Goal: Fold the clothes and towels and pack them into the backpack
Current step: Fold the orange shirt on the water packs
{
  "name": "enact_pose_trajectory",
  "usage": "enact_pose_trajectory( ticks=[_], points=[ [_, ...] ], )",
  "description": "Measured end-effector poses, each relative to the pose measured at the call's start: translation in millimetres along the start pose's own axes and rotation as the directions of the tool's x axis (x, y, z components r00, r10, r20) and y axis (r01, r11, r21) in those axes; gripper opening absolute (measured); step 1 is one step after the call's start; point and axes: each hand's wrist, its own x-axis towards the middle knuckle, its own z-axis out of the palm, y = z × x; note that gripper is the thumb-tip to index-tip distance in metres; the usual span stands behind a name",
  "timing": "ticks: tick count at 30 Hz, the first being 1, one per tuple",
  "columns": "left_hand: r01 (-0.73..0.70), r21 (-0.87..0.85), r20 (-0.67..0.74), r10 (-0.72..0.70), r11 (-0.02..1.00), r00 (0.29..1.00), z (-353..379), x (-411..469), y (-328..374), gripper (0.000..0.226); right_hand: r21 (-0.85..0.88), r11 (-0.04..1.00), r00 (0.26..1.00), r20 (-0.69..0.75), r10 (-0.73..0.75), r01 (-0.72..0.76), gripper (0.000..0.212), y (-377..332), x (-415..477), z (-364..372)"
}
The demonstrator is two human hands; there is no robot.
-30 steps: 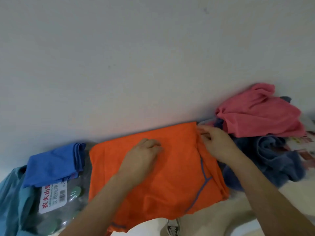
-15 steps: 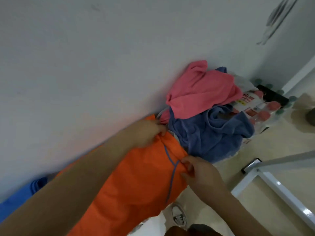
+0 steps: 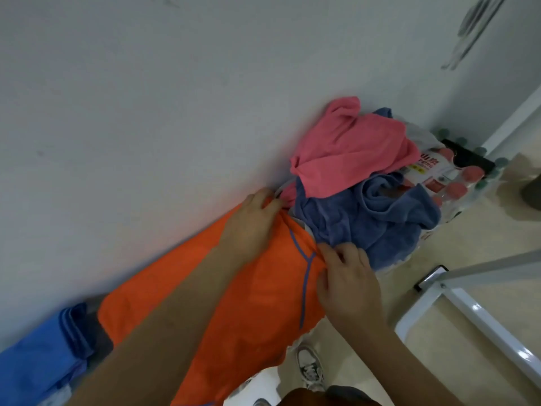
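Orange garment (image 3: 234, 303): noted laid out flat along the wall, between the folded blue cloth (image 3: 35, 361) and the heap of pink cloth (image 3: 351, 153) and blue-grey towel (image 3: 380, 218). Found left grip (image 3: 251, 227) pinched on the far corner by the wall and right grip (image 3: 348, 282) curled on the near edge beside the blue seam (image 3: 304, 276), both closed on fabric. Judged best to lift both corners level, carry them across together with edges matched, then press the crease flat.

On the white wrap of the bottle pack (image 3: 438, 176) two red characters – 山泉 – could be read. The small Latin line under them was too blurred.
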Motion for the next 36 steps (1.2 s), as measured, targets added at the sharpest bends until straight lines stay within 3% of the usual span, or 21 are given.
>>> enact_pose_trajectory(
  ticks=[3, 6, 9, 12, 16, 19, 24, 26, 29, 32, 34, 36],
  points=[
    [0.094, -0.005, -0.066, -0.094, 0.996, 0.993, 17.0, -41.5, 21.2, 0.050, 0.014, 0.980, 0.979, -0.053, -0.199, 0.200, 0.048, -12.5, -5.7, 8.3],
    [0.177, 0.026, -0.015, -0.177, 0.984, 0.984, 36.2, -76.4, 34.7, 0.055, -0.023, 0.934, 0.929, 0.119, -0.352, 0.357, 0.054, -18.8, -11.5, 23.5],
    [0.252, 0.020, -0.032, -0.251, 0.968, 0.967, 37.0, -85.6, 34.5, 0.056, -0.109, 0.913, 0.895, 0.272, -0.354, 0.394, 0.064, -10.3, -11.7, 30.9],
    [0.366, 0.024, -0.081, -0.363, 0.930, 0.928, 19.3, -118.8, 30.3, 0.053, -0.176, 0.883, 0.873, 0.319, -0.368, 0.436, 0.069, -1.3, -7.2, 30.4],
    [0.533, 0.057, -0.108, -0.525, 0.844, 0.844, 8.4, -218.4, 19.3, 0.053, -0.199, 0.871, 0.869, 0.325, -0.374, 0.449, 0.072, 5.8, -3.1, 31.0],
    [0.639, 0.011, -0.032, -0.639, 0.769, 0.769, 17.4, -276.2, 16.0, 0.053, -0.166, 0.877, 0.871, 0.293, -0.394, 0.452, 0.070, 8.4, 1.2, 30.4],
    [0.653, -0.163, -0.022, -0.665, 0.739, 0.747, 21.2, -290.3, 17.5, 0.055, -0.149, 0.871, 0.874, 0.226, -0.430, 0.467, 0.059, 6.9, 5.6, 30.3],
    [0.685, -0.329, -0.060, -0.738, 0.650, 0.672, 16.4, -294.9, 13.8, 0.056, -0.190, 0.860, 0.873, 0.235, -0.428, 0.473, 0.061, 0.5, 5.0, 27.3],
    [0.688, -0.619, -0.003, -0.877, 0.379, 0.480, 9.0, -312.9, 1.0, 0.041, -0.219, 0.892, 0.910, 0.221, -0.350, 0.396, 0.062, -27.6, -2.0, 12.5],
    [0.617, -0.757, 0.135, -0.872, 0.216, 0.471, 4.2, -324.0, -9.2, 0.037, -0.083, 0.954, 0.950, 0.150, -0.273, 0.287, 0.053, -79.4, -31.9, 1.9],
    [0.626, -0.747, 0.154, -0.857, 0.224, 0.491, 1.9, -325.0, -16.4, 0.037, 0.063, 0.955, 0.929, 0.223, -0.295, 0.289, 0.051, -121.0, -69.2, 6.1],
    [0.654, -0.721, 0.173, -0.854, 0.230, 0.491, -1.5, -322.5, -26.6, 0.032, 0.139, 0.915, 0.869, 0.285, -0.404, 0.380, 0.056, -158.0, -110.7, 20.6]
  ],
)
